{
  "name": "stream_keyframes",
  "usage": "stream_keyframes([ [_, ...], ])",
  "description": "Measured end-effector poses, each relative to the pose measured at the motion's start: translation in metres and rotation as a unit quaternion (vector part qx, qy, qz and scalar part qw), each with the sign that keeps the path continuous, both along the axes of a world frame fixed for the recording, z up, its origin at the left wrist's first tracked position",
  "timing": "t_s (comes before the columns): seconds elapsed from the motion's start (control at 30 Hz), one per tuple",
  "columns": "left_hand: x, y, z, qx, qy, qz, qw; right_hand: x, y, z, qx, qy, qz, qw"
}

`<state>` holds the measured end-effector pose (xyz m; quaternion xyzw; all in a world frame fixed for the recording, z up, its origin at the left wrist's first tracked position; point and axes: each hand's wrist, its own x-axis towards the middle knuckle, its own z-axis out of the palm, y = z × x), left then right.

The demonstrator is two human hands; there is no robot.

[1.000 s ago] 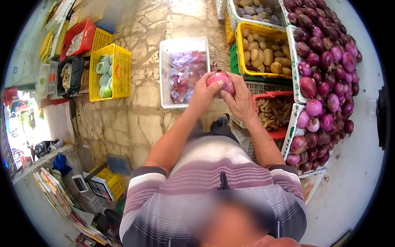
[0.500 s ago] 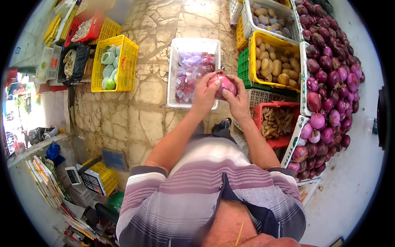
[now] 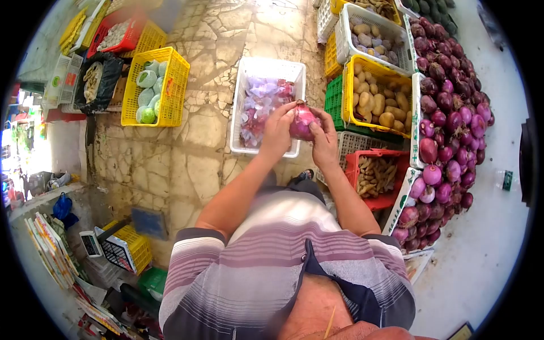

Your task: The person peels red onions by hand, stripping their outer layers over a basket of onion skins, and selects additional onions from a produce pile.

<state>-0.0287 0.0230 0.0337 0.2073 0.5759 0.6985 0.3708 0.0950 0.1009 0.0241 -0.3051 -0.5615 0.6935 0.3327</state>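
Note:
A red onion (image 3: 302,124) with loose, papery skin is held between my two hands in front of my body. My left hand (image 3: 277,130) wraps its left side, and my right hand (image 3: 324,139) grips the right side with thumb and fingers. Below the onion, on the floor, stands a white plastic crate (image 3: 235,122). Purple and dark red onion skins (image 3: 263,102) lie inside it. My hands hide part of the crate's right side.
Red onions (image 3: 453,119) are heaped along the right. Beside them stand a yellow crate of potatoes (image 3: 385,102) and a red crate of ginger-like roots (image 3: 375,175). A yellow crate of netted green produce (image 3: 153,88) stands left on the stone floor (image 3: 198,147).
Both hands and the onion have dropped slightly in view, and the onion has turned between the fingers. The whole view has shifted a little.

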Motion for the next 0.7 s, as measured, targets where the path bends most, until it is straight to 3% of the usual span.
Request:
stream_keyframes([
  [0.1, -0.006, -0.004, 0.0, 0.019, -0.034, -0.005, 0.999, -0.005, -0.007, 0.006, -0.015, 0.006, -0.006, 1.0],
  [0.2, -0.021, -0.004, -0.014, 0.076, -0.145, -0.023, 0.986, -0.004, -0.003, -0.002, -0.03, 0.047, -0.002, 0.998],
  [0.3, -0.029, -0.012, 0.014, -0.016, -0.45, -0.122, 0.885, -0.006, -0.005, -0.003, -0.028, 0.08, 0.021, 0.996],
  [0.4, -0.029, -0.012, -0.008, 0.047, -0.389, -0.094, 0.915, -0.009, 0.004, 0.005, 0.06, 0.006, 0.092, 0.994],
  [0.53, -0.031, -0.009, -0.026, 0.021, -0.141, 0.022, 0.989, -0.015, 0.023, 0.019, 0.08, -0.092, 0.139, 0.983],
  [0.7, -0.021, -0.008, -0.014, -0.088, 0.132, 0.083, 0.984, -0.027, 0.043, 0.013, 0.099, -0.11, 0.15, 0.977],
])
